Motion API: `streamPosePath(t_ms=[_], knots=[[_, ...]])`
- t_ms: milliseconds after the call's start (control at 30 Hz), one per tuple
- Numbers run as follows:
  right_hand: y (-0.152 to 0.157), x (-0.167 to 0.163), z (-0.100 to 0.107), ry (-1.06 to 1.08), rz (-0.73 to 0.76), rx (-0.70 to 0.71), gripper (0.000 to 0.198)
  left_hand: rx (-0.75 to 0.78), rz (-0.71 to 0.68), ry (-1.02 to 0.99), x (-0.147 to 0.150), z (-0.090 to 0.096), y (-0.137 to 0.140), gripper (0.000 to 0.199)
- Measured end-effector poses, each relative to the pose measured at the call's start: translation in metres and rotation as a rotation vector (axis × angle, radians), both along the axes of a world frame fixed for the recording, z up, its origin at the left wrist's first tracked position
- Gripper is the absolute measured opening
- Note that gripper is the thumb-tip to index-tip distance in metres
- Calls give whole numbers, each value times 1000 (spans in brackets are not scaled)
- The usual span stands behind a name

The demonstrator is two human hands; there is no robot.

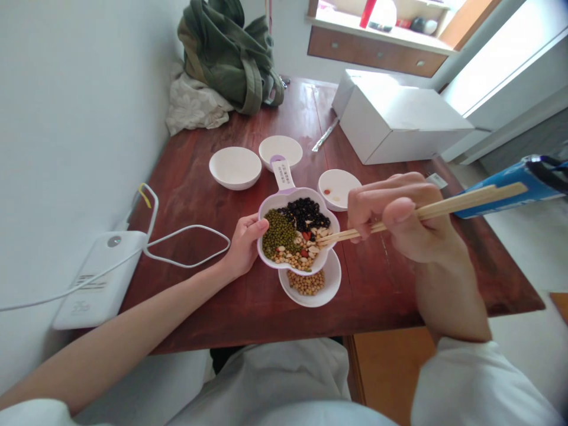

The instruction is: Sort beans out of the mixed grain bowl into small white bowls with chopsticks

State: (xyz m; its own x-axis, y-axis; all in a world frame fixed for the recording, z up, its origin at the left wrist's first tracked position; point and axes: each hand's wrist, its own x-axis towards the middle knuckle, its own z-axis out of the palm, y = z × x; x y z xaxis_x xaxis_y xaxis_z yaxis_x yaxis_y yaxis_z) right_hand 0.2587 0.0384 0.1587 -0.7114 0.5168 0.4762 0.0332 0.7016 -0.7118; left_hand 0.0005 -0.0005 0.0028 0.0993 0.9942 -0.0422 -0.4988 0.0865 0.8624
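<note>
My left hand (pixel 247 244) grips the rim of a white flower-shaped tray (pixel 286 195) with a short handle, thumb over its left edge. Inside the tray lie green beans (pixel 279 232), black beans (pixel 306 212), yellow soybeans (pixel 293 260) and peanut pieces with a few red ones. Wooden chopsticks (pixel 346 235) are held in my right hand (pixel 397 216), their tips down among the peanuts at the tray's right side. Partly under the tray, a white bowl (pixel 331 290) holds soybeans. Right of the tray, another small bowl (pixel 346 177) has a red and a pale piece in it.
Two white bowls, a left one (pixel 235 167) and a right one (pixel 284 148), stand behind the tray. A white box (pixel 399 124) and a green bag (pixel 231 59) are at the back. On the left lies a white power strip (pixel 100 278) with a looped cable (pixel 190 266).
</note>
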Motion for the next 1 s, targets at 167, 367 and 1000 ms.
streamPosePath(t_ms=[167,367,1000], knots=[[-2,4,1,64,-35,-55,70,-21,43,1,-1,1,-1,56],[-1,-6,-3,-9,12,15,66,-30,52,-11,-1,3,-1,53],[65,46,-15,301,-578,-58,71,-163,207,-59,-4,4,-1,59]])
